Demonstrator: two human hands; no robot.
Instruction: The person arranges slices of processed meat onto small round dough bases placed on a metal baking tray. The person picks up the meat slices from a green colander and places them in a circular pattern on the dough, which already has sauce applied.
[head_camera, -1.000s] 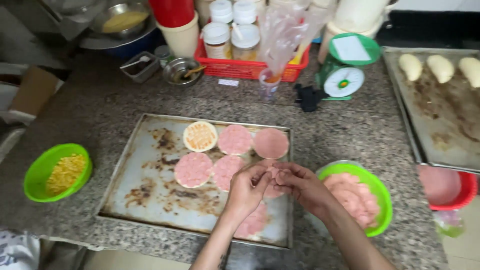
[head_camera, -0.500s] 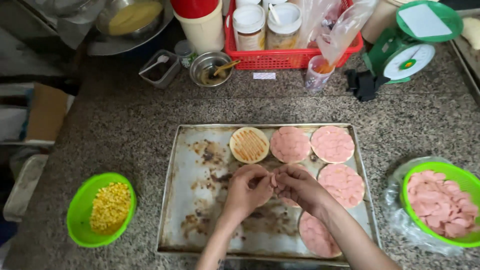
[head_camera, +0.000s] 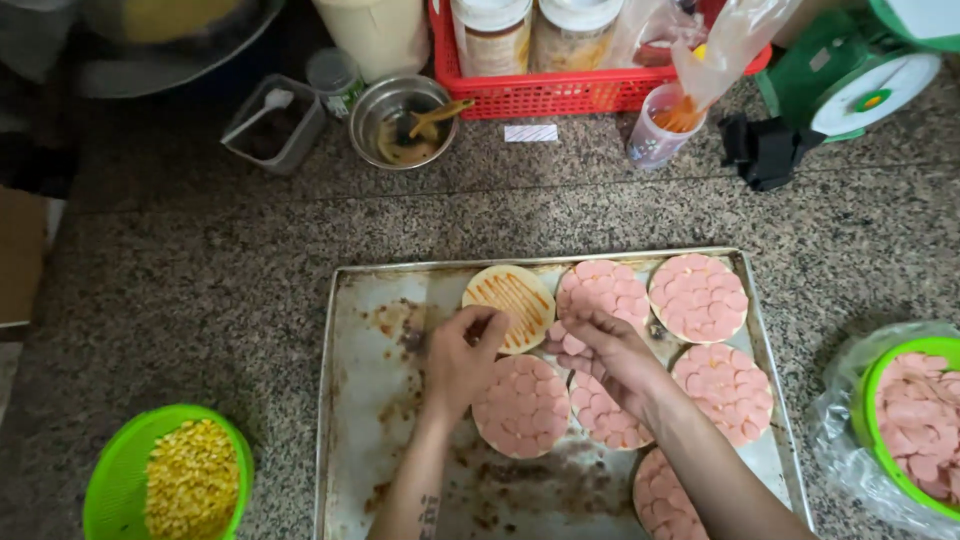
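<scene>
Hands moved left w/ camera closer: left hand (head_camera: 462, 362) pinches at sauced base (head_camera: 510, 306) far-left on tray (head_camera: 345, 400); right hand (head_camera: 612, 358) holds sausage slices (head_camera: 563, 340), thin, floppy, slick; lift by edges.

Speckled granite counter (head_camera: 200, 260): baking tray (head_camera: 345, 400), green corn bowl (head_camera: 115, 480), red basket (head_camera: 560, 95), scale (head_camera: 850, 80).

Single view, head-worn camera, looking almost straight down onto a speckled stone counter (head_camera: 200, 270). Close range: a metal baking tray (head_camera: 365, 420) fills the lower centre, its near edge cut off by the frame. Forearms enter from the bottom edge. Far side of the counter runs along the top, with a red basket (head_camera: 560, 95) cropped there. No second view.
</scene>
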